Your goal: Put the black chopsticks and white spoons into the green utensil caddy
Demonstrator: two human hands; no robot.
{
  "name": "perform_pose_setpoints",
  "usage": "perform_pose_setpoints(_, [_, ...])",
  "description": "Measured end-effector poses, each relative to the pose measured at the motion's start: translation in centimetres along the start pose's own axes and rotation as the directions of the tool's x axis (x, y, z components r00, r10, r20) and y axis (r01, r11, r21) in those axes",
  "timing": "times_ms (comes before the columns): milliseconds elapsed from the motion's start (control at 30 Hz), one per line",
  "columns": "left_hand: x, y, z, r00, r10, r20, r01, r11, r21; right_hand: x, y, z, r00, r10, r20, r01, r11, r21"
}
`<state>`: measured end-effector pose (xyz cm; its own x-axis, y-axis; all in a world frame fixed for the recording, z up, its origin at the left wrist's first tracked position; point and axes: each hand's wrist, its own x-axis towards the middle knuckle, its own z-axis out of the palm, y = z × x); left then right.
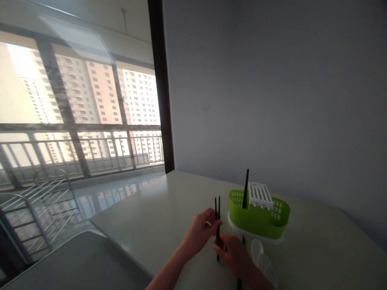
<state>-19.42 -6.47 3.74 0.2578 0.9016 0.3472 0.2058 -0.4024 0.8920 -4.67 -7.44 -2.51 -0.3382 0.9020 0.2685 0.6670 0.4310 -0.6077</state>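
A pair of black chopsticks [218, 229] stands nearly upright between my hands, above the table. My left hand [203, 225] pinches them around the middle, and my right hand [229, 246] grips them lower down. Just beyond, to the right, sits a green utensil holder [252, 219] with a white base and a white slatted piece [260, 194] on top. More black chopsticks [246, 187] lean in its left compartment. Beside my right hand, several white spoons [262, 259] lie in an overlapping row. Part of another black chopstick [240, 283] shows beneath my right forearm.
The pale table [157, 213] reaches back to a grey wall [272, 100]. At the lower left is a grey chair back [72, 262], close to the table edge. Behind it stands a metal rack [48, 213] by the large windows.
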Motion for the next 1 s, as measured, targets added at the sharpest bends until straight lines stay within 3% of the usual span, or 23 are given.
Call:
perform_pose_setpoints(367, [-0.6, 0.7, -1.0, 0.99, -0.069, 0.126, 0.07, 0.997, -0.007, -0.5, -0.2, -0.9, 0.981, -0.139, 0.135, 0.127, 0.987, 0.096])
perform_pose_setpoints(733, [-1.4, 1.8, -1.6, 0.977, -0.053, 0.208, 0.039, 0.997, 0.068, -0.7, 0.3, -0.5, 0.976, -0.172, 0.135, 0.158, 0.982, 0.107])
perform_pose_setpoints(1000, [-1.4, 2.8, -1.6, 0.966, -0.005, 0.257, -0.049, 0.978, 0.204, -1.3, 0.3, -0.2, 0.984, -0.153, 0.09, 0.141, 0.982, 0.126])
